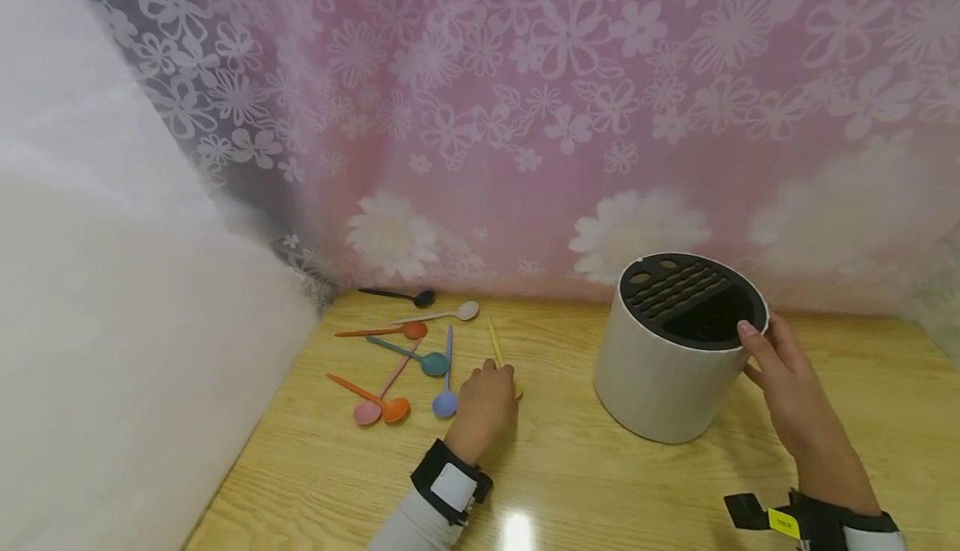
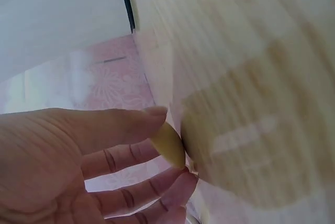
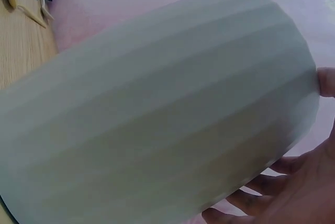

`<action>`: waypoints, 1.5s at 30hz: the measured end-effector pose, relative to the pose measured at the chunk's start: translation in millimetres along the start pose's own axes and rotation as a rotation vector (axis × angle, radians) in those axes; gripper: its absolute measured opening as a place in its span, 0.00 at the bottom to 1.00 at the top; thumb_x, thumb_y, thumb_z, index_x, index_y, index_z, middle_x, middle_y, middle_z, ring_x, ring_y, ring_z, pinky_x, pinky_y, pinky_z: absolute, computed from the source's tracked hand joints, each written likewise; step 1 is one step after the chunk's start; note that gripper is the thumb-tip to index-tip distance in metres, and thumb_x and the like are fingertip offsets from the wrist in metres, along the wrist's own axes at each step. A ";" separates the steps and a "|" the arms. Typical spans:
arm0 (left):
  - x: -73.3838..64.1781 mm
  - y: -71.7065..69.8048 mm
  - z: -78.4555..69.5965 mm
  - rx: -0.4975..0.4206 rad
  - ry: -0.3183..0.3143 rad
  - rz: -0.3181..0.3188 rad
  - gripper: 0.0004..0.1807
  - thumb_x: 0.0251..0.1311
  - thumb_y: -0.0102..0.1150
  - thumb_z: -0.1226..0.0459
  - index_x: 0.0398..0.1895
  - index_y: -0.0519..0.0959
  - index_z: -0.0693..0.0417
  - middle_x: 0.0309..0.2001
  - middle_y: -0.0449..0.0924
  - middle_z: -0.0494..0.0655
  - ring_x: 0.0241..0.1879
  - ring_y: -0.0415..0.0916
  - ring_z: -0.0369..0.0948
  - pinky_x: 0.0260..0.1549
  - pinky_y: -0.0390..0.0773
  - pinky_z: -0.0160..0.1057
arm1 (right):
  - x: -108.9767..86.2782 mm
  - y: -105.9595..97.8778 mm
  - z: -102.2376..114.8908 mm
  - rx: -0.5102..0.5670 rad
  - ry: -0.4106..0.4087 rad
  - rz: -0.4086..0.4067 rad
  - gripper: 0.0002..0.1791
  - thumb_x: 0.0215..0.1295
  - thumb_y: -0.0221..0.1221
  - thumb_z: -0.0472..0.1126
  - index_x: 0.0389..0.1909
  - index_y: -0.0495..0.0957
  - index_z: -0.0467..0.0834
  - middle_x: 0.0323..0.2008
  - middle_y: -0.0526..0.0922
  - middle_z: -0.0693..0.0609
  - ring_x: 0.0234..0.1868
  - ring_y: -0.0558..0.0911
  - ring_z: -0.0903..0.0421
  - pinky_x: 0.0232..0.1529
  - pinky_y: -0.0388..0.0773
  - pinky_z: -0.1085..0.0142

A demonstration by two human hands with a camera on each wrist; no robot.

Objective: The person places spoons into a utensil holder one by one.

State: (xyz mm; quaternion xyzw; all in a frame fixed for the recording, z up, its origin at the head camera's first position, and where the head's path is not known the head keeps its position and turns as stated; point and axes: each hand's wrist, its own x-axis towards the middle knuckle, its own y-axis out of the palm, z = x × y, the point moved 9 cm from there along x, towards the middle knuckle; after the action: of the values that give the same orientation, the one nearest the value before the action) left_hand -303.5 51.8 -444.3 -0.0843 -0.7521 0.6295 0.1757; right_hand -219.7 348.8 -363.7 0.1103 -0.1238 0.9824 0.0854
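My left hand (image 1: 483,405) is low over the wooden table, at the bowl end of a small yellow spoon (image 1: 495,341). In the left wrist view the thumb and fingers pinch the yellow spoon's bowl (image 2: 168,145) right at the tabletop. The handle points away toward the curtain. To the right stands a round white utensil holder (image 1: 667,388) with a black slotted top (image 1: 678,288). My right hand (image 1: 791,388) grips its right side, thumb at the rim and fingers along the ribbed outer wall, partly hidden behind it in the head view.
Left of my left hand lie several spoons: blue (image 1: 445,402), teal (image 1: 433,363), orange (image 1: 395,409), pink (image 1: 367,413), brown-red (image 1: 413,330), cream (image 1: 467,310) and black (image 1: 423,298). A pink floral curtain (image 1: 487,176) hangs behind the table; a white wall (image 1: 135,326) stands left.
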 end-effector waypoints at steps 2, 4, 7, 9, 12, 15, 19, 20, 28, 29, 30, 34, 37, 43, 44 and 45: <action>-1.9 -1.5 -1.4 -0.001 0.009 -0.009 0.05 0.51 0.59 0.64 0.31 0.78 0.55 0.27 0.73 0.53 0.23 0.71 0.48 0.19 0.75 0.45 | -0.4 -0.6 -1.7 0.011 0.010 -0.003 0.29 0.71 0.37 0.47 0.70 0.41 0.55 0.70 0.43 0.49 0.67 0.44 0.52 0.52 0.36 0.24; -3.8 -4.7 -3.7 0.021 0.025 -0.037 0.03 0.52 0.56 0.67 0.29 0.78 0.55 0.25 0.74 0.52 0.22 0.72 0.48 0.17 0.75 0.45 | -0.7 -0.2 -2.3 0.018 0.014 -0.002 0.29 0.71 0.38 0.47 0.70 0.42 0.55 0.70 0.43 0.49 0.67 0.44 0.51 0.52 0.36 0.24; -5.0 -11.4 -5.5 0.074 0.031 -0.081 0.05 0.53 0.53 0.70 0.30 0.78 0.55 0.25 0.76 0.51 0.22 0.73 0.47 0.17 0.74 0.44 | -0.7 0.6 -1.6 0.013 0.011 0.000 0.29 0.71 0.38 0.46 0.69 0.42 0.55 0.70 0.44 0.48 0.67 0.45 0.51 0.52 0.36 0.24; -4.5 -15.5 -5.3 0.101 0.025 -0.103 0.06 0.52 0.53 0.70 0.31 0.78 0.55 0.26 0.77 0.50 0.23 0.74 0.46 0.17 0.73 0.44 | -0.1 1.0 -0.1 0.014 0.005 0.001 0.29 0.71 0.38 0.46 0.70 0.42 0.55 0.70 0.44 0.49 0.67 0.44 0.51 0.52 0.36 0.24; -4.0 -20.0 -5.1 0.118 0.023 -0.115 0.06 0.52 0.53 0.69 0.32 0.78 0.54 0.27 0.78 0.49 0.23 0.73 0.45 0.17 0.73 0.44 | 0.7 0.8 1.7 0.009 0.002 0.001 0.29 0.71 0.38 0.46 0.70 0.42 0.55 0.70 0.43 0.50 0.67 0.44 0.52 0.53 0.35 0.25; -7.4 -17.4 -11.5 0.142 0.074 -0.088 0.05 0.51 0.54 0.68 0.31 0.78 0.53 0.26 0.78 0.48 0.23 0.73 0.44 0.17 0.73 0.44 | 1.1 0.1 2.3 -0.001 0.007 0.000 0.29 0.71 0.38 0.47 0.70 0.41 0.56 0.71 0.41 0.51 0.67 0.43 0.52 0.53 0.35 0.25; -19.2 -4.7 -31.3 0.179 0.179 0.019 0.04 0.54 0.55 0.65 0.32 0.77 0.52 0.27 0.76 0.47 0.24 0.72 0.43 0.18 0.72 0.41 | 1.1 -1.2 1.9 -0.001 0.010 -0.002 0.29 0.71 0.38 0.47 0.70 0.40 0.55 0.71 0.41 0.51 0.67 0.43 0.51 0.54 0.35 0.26; -22.9 -2.1 -37.0 0.185 0.207 0.058 0.04 0.54 0.56 0.64 0.33 0.77 0.51 0.27 0.76 0.46 0.25 0.71 0.42 0.19 0.72 0.40 | 1.3 -1.3 2.2 0.002 0.008 -0.002 0.29 0.71 0.38 0.46 0.70 0.40 0.55 0.71 0.41 0.51 0.67 0.43 0.51 0.54 0.35 0.26; -15.6 -19.3 -58.6 0.239 0.399 0.219 0.11 0.56 0.55 0.64 0.42 0.77 0.44 0.34 0.76 0.44 0.30 0.71 0.40 0.23 0.75 0.39 | 4.6 -4.0 2.1 -0.013 0.019 -0.003 0.30 0.70 0.38 0.47 0.70 0.40 0.54 0.71 0.42 0.50 0.67 0.45 0.50 0.55 0.37 0.27; -10.7 -19.6 -58.1 0.256 0.423 0.230 0.12 0.57 0.55 0.64 0.45 0.76 0.43 0.37 0.76 0.43 0.32 0.71 0.40 0.27 0.76 0.39 | 4.2 -3.5 1.5 -0.017 0.015 0.001 0.30 0.70 0.39 0.47 0.70 0.40 0.54 0.71 0.42 0.49 0.67 0.45 0.50 0.55 0.37 0.27; -6.1 -18.2 -57.2 0.270 0.445 0.248 0.14 0.57 0.55 0.64 0.46 0.76 0.42 0.39 0.76 0.43 0.35 0.71 0.40 0.30 0.77 0.39 | 4.1 -2.5 0.6 -0.012 0.016 0.006 0.30 0.70 0.39 0.47 0.70 0.40 0.54 0.71 0.43 0.50 0.67 0.45 0.50 0.55 0.38 0.27; 10.3 -2.4 -57.6 0.317 0.579 0.315 0.18 0.55 0.57 0.65 0.49 0.76 0.41 0.46 0.75 0.42 0.41 0.71 0.37 0.35 0.76 0.39 | 3.4 0.3 -0.6 0.001 0.006 0.038 0.29 0.70 0.39 0.46 0.70 0.43 0.54 0.70 0.47 0.49 0.66 0.47 0.50 0.54 0.39 0.26; 21.6 10.0 -56.9 0.357 0.674 0.304 0.15 0.52 0.58 0.64 0.44 0.78 0.42 0.42 0.76 0.40 0.37 0.71 0.35 0.31 0.75 0.38 | 2.5 3.3 1.0 -0.010 -0.008 0.079 0.29 0.70 0.39 0.46 0.70 0.43 0.54 0.69 0.47 0.48 0.66 0.48 0.49 0.53 0.43 0.25; 29.8 25.7 -56.4 0.557 0.818 0.220 0.09 0.61 0.51 0.59 0.41 0.79 0.38 0.36 0.77 0.37 0.32 0.69 0.35 0.28 0.70 0.35 | 1.0 5.2 5.2 -0.023 -0.025 0.123 0.28 0.71 0.38 0.45 0.70 0.43 0.56 0.70 0.46 0.49 0.66 0.48 0.48 0.51 0.47 0.25; 28.7 25.7 -57.4 0.581 0.833 0.217 0.09 0.61 0.50 0.60 0.40 0.79 0.37 0.36 0.78 0.36 0.32 0.69 0.35 0.27 0.69 0.35 | 1.0 4.4 6.3 -0.025 -0.027 0.121 0.28 0.71 0.38 0.45 0.70 0.43 0.56 0.70 0.46 0.49 0.66 0.48 0.48 0.51 0.47 0.25; 26.5 26.6 -57.8 0.601 0.844 0.220 0.09 0.61 0.50 0.60 0.40 0.79 0.36 0.36 0.78 0.35 0.31 0.69 0.34 0.28 0.68 0.35 | 1.2 4.2 6.1 -0.018 -0.029 0.120 0.28 0.71 0.38 0.45 0.70 0.43 0.56 0.70 0.46 0.49 0.66 0.48 0.48 0.51 0.47 0.25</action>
State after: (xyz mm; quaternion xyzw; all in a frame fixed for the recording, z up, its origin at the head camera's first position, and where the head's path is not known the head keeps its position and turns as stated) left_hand -309.1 119.2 -457.6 -0.3548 -0.3891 0.7434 0.4125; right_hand -220.5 343.3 -358.6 0.1160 -0.1404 0.9829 0.0256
